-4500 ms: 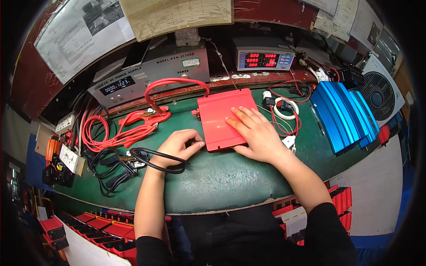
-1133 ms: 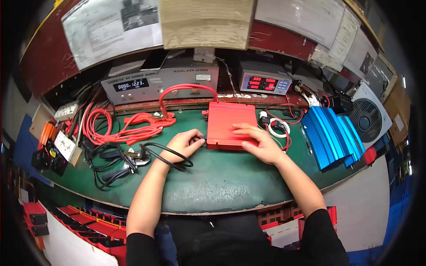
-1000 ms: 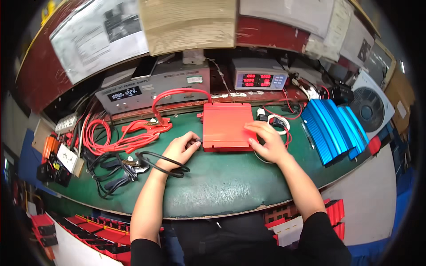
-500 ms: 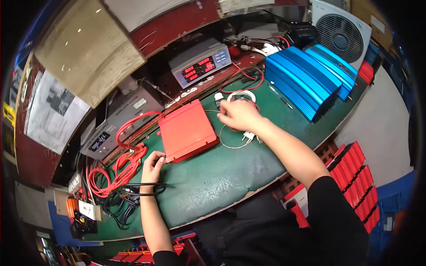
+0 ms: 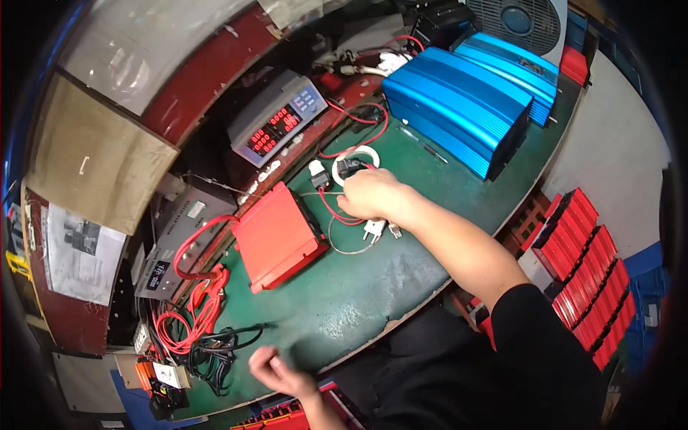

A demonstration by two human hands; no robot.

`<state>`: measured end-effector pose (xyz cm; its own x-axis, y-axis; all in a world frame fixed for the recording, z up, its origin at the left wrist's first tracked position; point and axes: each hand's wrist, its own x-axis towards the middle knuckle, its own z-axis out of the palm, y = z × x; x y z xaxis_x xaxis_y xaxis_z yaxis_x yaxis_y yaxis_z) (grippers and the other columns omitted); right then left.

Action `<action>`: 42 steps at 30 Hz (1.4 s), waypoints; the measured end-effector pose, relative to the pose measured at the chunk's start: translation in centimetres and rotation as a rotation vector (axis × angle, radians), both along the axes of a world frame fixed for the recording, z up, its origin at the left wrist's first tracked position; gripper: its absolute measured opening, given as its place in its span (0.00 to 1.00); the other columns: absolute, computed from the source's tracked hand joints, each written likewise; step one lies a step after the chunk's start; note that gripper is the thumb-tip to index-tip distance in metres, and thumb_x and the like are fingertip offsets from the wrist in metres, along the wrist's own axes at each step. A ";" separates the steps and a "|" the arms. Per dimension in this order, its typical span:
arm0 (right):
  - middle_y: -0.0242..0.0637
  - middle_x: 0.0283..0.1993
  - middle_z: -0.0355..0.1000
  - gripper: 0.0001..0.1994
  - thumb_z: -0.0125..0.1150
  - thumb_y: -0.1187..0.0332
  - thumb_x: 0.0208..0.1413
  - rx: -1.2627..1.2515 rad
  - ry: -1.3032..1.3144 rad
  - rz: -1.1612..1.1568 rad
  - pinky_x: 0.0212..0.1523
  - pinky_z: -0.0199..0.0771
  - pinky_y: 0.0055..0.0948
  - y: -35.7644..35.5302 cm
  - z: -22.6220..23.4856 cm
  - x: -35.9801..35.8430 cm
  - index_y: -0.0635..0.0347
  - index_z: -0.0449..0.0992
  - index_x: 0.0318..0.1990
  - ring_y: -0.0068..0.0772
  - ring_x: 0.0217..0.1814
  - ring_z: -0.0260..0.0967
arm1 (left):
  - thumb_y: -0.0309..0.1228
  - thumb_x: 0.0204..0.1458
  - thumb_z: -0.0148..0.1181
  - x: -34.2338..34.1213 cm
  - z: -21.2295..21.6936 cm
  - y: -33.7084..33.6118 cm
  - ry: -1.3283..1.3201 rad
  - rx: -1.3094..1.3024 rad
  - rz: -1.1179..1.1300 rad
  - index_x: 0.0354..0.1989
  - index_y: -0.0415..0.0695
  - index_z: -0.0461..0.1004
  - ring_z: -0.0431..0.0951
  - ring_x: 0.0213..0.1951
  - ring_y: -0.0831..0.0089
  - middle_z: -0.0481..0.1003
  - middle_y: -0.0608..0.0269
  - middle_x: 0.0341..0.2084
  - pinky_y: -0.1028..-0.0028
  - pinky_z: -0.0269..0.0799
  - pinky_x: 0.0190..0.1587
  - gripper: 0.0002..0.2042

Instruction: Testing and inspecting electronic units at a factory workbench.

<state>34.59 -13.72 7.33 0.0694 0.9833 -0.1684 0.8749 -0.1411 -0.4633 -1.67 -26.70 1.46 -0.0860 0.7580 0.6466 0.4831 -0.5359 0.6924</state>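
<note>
My right hand [image 5: 373,195] is closed over a bundle of thin red wires [image 5: 334,209] on the green bench; what its fingertips grip is hidden. Just beyond its knuckles a black plug [image 5: 350,168] lies across a white ring [image 5: 368,153], with a white-and-black connector [image 5: 317,173] beside them. A white two-pin plug [image 5: 373,229] rests below that hand. Left of it sits a red metal case [image 5: 276,240], touched by neither hand. My left hand [image 5: 279,374], fingers loosely bent and thumb apart, hovers with nothing in it above the bench's front edge.
Two blue finned cases [image 5: 459,104] stand at the right, a pen [image 5: 424,145] before them. Behind are a meter with red digits [image 5: 278,118] and a grey power supply [image 5: 183,236]. Coiled red cables [image 5: 190,322] and black cables [image 5: 218,358] lie at the left.
My left hand has let go of the red case's near corner and drawn back toward me. My right hand remains at the wires. The view has turned and shifted.
</note>
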 end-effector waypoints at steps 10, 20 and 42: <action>0.54 0.26 0.76 0.20 0.52 0.57 0.53 0.291 0.107 0.111 0.39 0.77 0.46 0.9 -2.2 0.0 0.67 0.79 0.24 0.52 0.31 0.77 | 0.39 0.54 0.56 14.3 6.2 9.6 1.247 -0.002 -0.266 0.62 0.49 0.65 0.63 0.61 0.35 0.56 0.37 0.65 0.44 0.62 0.60 0.26; 0.48 0.26 0.76 0.17 0.53 0.57 0.54 0.040 0.156 0.323 0.32 0.75 0.47 0.2 -1.9 0.0 0.63 0.78 0.25 0.48 0.28 0.76 | 0.41 0.50 0.56 16.9 4.6 8.8 1.449 0.002 -0.018 0.61 0.52 0.66 0.60 0.60 0.27 0.55 0.33 0.65 0.42 0.63 0.60 0.28; 0.43 0.28 0.76 0.13 0.65 0.63 0.42 0.278 0.115 0.439 0.36 0.74 0.45 -0.7 -0.4 0.1 0.60 0.73 0.32 0.48 0.37 0.76 | 0.34 0.51 0.57 15.7 6.1 9.4 1.162 0.057 -0.133 0.65 0.42 0.61 0.69 0.55 0.39 0.67 0.40 0.57 0.52 0.65 0.59 0.30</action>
